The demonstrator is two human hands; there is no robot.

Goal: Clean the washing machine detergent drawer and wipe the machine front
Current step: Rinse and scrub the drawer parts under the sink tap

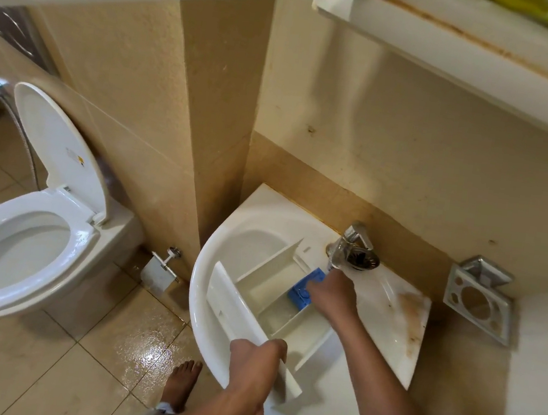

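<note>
Detergent drawer of white plastic, with several open compartments, is lying slantwise in the round white ceramic washbasin, which is standing right of a white toilet with raised lid. The left hand is gripping the near end of the drawer's long front panel, with the fingers curled over its edge. Further right, the right hand is resting on the blue plastic insert just below the chrome tap; I cannot tell whether it is pinching it.
</note>
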